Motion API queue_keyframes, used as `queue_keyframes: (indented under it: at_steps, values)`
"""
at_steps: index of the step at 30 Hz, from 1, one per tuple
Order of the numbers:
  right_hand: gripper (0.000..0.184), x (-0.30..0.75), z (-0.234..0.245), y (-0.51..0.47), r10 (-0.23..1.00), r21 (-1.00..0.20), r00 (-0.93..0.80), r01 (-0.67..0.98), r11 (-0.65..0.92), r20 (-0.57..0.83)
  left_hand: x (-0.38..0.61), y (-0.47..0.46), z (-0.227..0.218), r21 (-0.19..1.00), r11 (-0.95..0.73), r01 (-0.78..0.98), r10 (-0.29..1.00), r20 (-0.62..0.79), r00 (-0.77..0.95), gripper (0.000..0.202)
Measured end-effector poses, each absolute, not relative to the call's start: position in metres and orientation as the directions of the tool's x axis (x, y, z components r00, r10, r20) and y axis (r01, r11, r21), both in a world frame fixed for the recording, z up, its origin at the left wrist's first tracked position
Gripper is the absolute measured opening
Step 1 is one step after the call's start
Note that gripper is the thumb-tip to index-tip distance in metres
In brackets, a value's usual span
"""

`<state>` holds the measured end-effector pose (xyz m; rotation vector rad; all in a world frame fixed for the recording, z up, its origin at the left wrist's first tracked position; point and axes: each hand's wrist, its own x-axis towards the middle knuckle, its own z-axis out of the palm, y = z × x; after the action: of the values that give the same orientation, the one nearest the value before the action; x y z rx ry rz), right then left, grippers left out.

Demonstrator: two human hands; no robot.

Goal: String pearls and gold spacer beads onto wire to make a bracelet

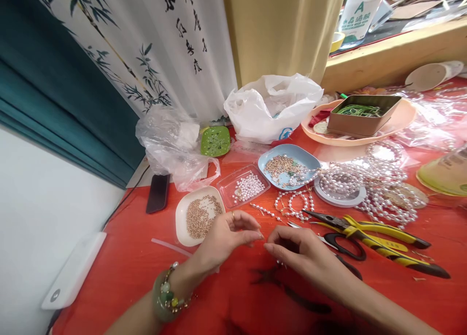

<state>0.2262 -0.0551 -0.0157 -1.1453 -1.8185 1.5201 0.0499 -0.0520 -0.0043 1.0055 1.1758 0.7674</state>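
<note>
My left hand (pixel 235 232) and my right hand (pixel 292 245) face each other over the red tablecloth, fingertips nearly meeting. Both hands are pinched closed; whatever lies between the fingertips is too small to make out. A few pearl beads (pixel 280 263) show just under my right hand. Below it lies a dark pair of small pliers (pixel 292 293), partly in shadow. Beside my left hand stands a white dish (pixel 181 223) of small gold beads (pixel 200 215). A clear tray (pixel 226 191) holds white pearl beads (pixel 248 186). Short pearl strands (pixel 295 203) lie beyond my hands.
Yellow-and-black long-nose pliers (pixel 372 237) and black-handled scissors (pixel 345 242) lie right of my hands. Farther back are a blue dish (pixel 270 155), pearl strings (pixel 386 179), a green dish (pixel 215 141), plastic bags (pixel 255 111) and a metal tin (pixel 359 123). A phone (pixel 158 194) lies left.
</note>
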Motion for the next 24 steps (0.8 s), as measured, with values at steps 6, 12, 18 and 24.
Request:
queue_keyframes:
  at_steps: [6, 12, 18, 24]
  values:
    - [0.015, 0.242, -0.009, -0.045, 0.934, -0.918, -0.34, 0.327, 0.226, 0.11, 0.052, -0.042, 0.005, 0.967, 0.205, 0.15, 0.944, -0.236, 0.229, 0.024]
    - [0.018, 0.247, -0.005, -0.044, 0.977, -0.967, -0.207, 0.232, 0.104, 0.056, 0.064, -0.035, -0.002, 0.842, -0.078, 0.534, 0.895, -0.176, 0.409, 0.01]
    - [0.018, 0.246, -0.003, -0.042, 0.993, -0.985, -0.116, 0.171, 0.023, 0.003, 0.081, -0.032, -0.018, 0.772, -0.251, 0.584, 0.851, -0.112, 0.514, 0.011]
    - [0.019, 0.247, -0.003, -0.041, 0.99, -0.993, -0.137, 0.119, -0.028, -0.044, 0.102, -0.026, -0.031, 0.75, -0.409, 0.521, 0.797, 0.016, 0.603, 0.013]
